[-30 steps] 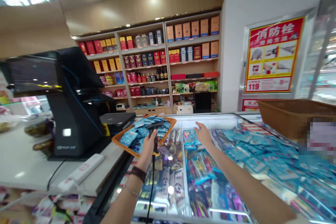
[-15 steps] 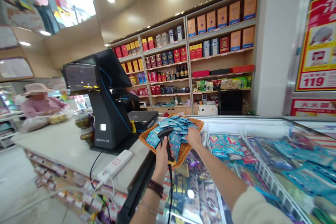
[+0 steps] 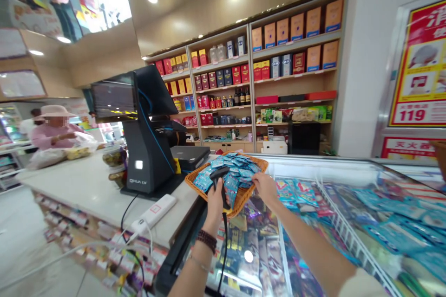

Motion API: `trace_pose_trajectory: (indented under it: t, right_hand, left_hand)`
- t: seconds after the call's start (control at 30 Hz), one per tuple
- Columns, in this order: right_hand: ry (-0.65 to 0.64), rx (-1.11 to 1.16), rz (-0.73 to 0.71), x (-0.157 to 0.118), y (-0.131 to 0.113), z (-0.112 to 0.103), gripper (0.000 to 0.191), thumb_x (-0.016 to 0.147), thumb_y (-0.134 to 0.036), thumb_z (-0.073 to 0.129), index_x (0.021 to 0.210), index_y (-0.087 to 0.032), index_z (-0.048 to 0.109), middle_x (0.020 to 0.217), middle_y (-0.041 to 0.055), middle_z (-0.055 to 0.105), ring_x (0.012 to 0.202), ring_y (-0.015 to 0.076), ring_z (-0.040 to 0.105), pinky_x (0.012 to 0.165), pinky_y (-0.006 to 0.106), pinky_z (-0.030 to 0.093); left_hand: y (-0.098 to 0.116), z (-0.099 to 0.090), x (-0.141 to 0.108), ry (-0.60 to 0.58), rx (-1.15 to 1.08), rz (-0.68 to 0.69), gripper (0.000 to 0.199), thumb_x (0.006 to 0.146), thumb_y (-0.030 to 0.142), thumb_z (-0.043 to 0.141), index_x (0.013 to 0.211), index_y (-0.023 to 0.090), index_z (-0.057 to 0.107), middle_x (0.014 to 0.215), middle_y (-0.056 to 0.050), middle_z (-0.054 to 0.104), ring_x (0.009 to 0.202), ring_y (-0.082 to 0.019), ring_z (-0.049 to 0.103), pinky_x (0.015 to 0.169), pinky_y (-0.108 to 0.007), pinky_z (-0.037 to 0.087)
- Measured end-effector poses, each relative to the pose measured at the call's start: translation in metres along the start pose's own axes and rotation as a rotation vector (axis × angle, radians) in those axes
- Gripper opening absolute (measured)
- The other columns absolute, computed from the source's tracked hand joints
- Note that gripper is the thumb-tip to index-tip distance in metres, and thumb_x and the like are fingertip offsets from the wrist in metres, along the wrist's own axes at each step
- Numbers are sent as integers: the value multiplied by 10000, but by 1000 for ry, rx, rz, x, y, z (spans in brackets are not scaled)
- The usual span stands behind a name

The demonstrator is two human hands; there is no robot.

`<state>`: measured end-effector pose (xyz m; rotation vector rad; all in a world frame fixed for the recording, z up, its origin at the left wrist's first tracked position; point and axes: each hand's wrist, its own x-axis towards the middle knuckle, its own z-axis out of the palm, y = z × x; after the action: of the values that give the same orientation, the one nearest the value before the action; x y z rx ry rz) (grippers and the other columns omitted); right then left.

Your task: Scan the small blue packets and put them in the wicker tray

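The left hand (image 3: 216, 206) has its grip clamped round the handle of a corded barcode scanner (image 3: 219, 181). The right hand (image 3: 265, 188) reaches over a wicker basket (image 3: 241, 198) heaped with blue sachets (image 3: 232, 174), its fingers drawn together at the pile's edge; whether they are clamped on a sachet, I cannot tell. The basket lies over the glass lid of a chest freezer (image 3: 303, 260), just beside the white bench (image 3: 87, 185), which carries a black till terminal (image 3: 144, 153). Farther off stand a person in a pink top (image 3: 52, 137) and wall shelves (image 3: 296, 81) of boxes and bottles.
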<state>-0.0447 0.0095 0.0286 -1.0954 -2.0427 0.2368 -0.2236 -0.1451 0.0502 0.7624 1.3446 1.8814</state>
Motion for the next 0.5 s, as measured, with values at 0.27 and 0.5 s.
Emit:
trace_pose_trajectory:
  t: [0.27, 0.5]
  right_hand:
    - [162, 136, -39, -48, 35, -46, 224, 1001, -206, 701, 871, -278, 868, 1109, 88, 861, 1017, 285, 807, 973, 393, 639]
    - [233, 95, 12, -125, 106, -98, 256, 1057, -277, 664, 906, -293, 870, 1072, 89, 878, 1023, 307, 846, 960, 407, 671]
  left_hand:
    - [-2, 16, -26, -190, 56, 32, 860, 679, 1040, 968, 768, 269, 597, 588, 37, 573, 493, -141, 535, 481, -269, 413]
    - [-32, 69, -71, -473, 124, -35, 809, 682, 956, 1008, 800, 251, 630, 651, 44, 614, 449, -102, 509, 445, -252, 382]
